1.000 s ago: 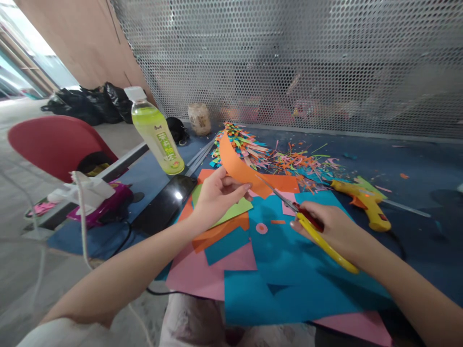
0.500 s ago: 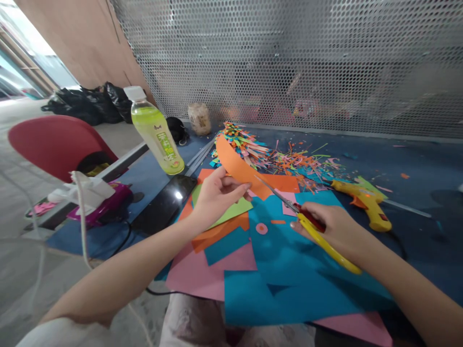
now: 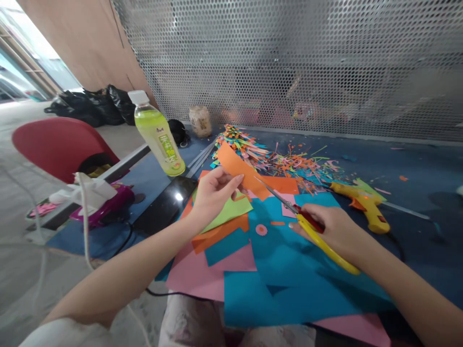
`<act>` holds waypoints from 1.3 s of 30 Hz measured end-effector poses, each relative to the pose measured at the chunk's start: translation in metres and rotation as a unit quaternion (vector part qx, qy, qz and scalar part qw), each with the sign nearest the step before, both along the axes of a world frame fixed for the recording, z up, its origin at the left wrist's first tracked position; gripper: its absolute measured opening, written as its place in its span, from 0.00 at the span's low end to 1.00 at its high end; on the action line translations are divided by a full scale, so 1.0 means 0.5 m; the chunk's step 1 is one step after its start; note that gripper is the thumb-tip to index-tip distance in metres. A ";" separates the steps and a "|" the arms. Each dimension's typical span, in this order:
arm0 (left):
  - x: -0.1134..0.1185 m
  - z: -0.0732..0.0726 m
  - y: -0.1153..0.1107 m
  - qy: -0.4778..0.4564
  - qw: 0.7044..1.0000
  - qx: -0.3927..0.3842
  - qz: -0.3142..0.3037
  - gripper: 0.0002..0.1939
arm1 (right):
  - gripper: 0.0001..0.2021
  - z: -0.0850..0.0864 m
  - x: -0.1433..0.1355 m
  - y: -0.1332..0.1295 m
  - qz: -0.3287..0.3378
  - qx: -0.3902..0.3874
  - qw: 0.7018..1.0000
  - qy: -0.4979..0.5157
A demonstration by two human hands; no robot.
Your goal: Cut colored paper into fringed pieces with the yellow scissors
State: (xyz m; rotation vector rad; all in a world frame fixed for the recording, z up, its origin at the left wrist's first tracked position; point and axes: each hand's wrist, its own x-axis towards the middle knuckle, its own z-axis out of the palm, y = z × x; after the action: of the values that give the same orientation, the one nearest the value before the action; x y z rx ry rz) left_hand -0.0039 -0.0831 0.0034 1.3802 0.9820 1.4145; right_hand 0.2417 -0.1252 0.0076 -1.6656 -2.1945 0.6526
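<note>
Pinched between thumb and fingers of my left hand (image 3: 216, 192) is a curved orange paper piece (image 3: 237, 166), raised over the sheets. My right hand (image 3: 331, 230) grips yellow-and-red scissors (image 3: 318, 241), whose blades point up and left to the orange paper's right edge. Whether the blades are parted is hard to tell. Below lie blue paper (image 3: 289, 299), pink paper (image 3: 195, 274), orange sheets and a light green piece (image 3: 231, 212). A small pink disc with an orange centre (image 3: 261, 230) rests on the blue paper, beside a short orange strip (image 3: 278, 223).
Behind are a pile of colored paper strips (image 3: 242, 144) and loose shreds (image 3: 300, 164). A yellow glue gun (image 3: 367, 205) lies right. On the left are a black phone (image 3: 162, 205), a green drink bottle (image 3: 159, 137) and a purple box (image 3: 104, 205). Perforated metal (image 3: 282, 62) stands behind.
The orange paper in my left hand has tilted and its upper end has dropped slightly. My right hand and the scissors have barely moved. The view has shifted slightly.
</note>
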 end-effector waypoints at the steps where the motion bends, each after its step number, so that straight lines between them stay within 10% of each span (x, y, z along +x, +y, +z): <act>1: 0.000 0.000 0.000 0.000 1.000 -0.003 0.000 0.14 | 0.17 0.000 0.000 0.000 -0.001 -0.001 1.000 0.003; 39: 0.004 -0.006 -0.005 0.010 0.999 -0.015 -0.028 0.15 | 0.18 -0.002 0.000 -0.004 -0.001 -0.008 1.000 0.023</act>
State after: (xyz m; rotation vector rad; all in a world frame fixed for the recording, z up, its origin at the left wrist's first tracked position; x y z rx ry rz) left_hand -0.0017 -0.0854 0.0003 1.3910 0.9663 1.3415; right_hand 0.2414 -0.1271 0.0064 -1.6429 -2.1614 0.7027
